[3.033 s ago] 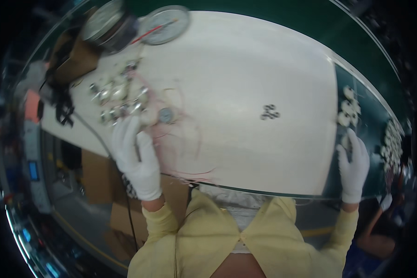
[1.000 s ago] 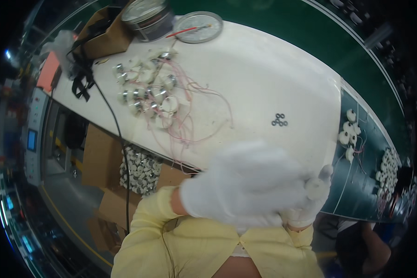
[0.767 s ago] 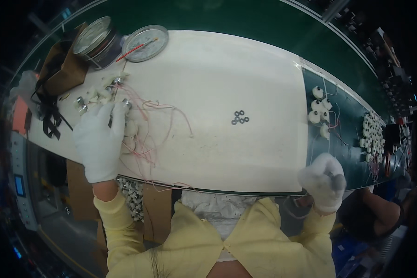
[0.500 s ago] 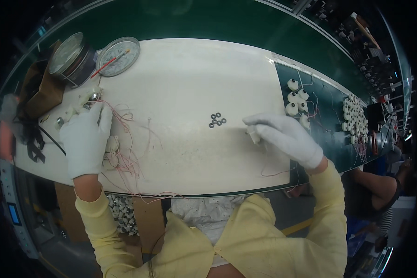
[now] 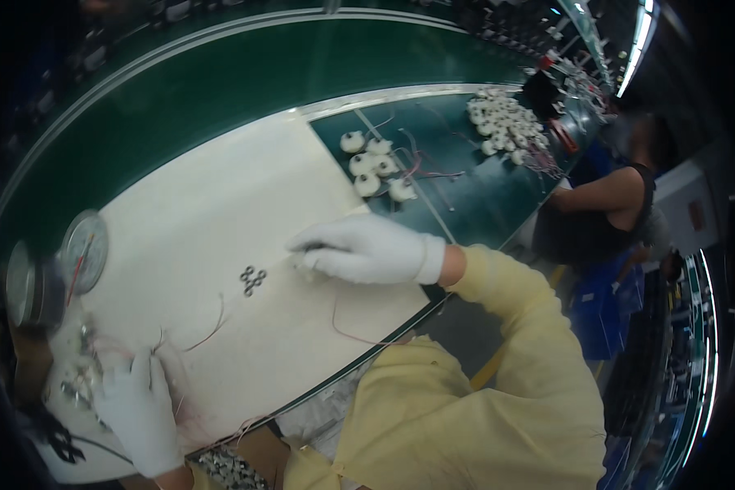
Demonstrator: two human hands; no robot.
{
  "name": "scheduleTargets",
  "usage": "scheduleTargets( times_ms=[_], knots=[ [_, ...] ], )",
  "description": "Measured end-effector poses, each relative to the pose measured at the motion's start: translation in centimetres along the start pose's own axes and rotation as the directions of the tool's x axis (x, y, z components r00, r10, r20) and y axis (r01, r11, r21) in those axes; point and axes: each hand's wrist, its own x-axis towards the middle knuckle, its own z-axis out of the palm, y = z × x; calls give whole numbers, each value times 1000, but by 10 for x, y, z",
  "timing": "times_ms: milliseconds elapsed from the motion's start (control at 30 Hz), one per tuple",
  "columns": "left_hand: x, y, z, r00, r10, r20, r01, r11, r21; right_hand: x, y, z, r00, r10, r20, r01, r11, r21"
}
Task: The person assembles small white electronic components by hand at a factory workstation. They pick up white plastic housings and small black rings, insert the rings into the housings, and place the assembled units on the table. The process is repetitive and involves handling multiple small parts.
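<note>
A pale part (image 5: 308,274), blurred and partly hidden, is pinched in the right hand (image 5: 371,250) over a white tabletop (image 5: 196,220); whether the left hand (image 5: 137,412) holds anything cannot be told. A blurred co-worker (image 5: 606,194) appears beyond the green section (image 5: 475,189).

Left end: a round tin (image 5: 22,282) on the pale tabletop (image 5: 196,196), with a grey metal lid (image 5: 96,260) just beside it and a red-handled brush (image 5: 75,278) across the lid
Far side: a broad green surface (image 5: 261,90)
Right side: a co-worker (image 5: 590,212) (dark sleeveless top), a blue bin (image 5: 598,318) near
Top right: a bright strip light (image 5: 639,49)
Below: a cardboard box (image 5: 265,457), partly hidden
</note>
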Motion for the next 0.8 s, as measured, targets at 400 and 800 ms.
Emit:
scheduleTargets(
  times_ms=[400,800],
  knots=[
    [-14,47,-32,949,40,-314,-123,960,-250,-42,-22,27,981,19,-195,-70,963,-260],
    [-43,33,1,941,44,-335,-184,898,-399,-41,-27,52,944,33,-327,-150,928,-341]
  ],
)
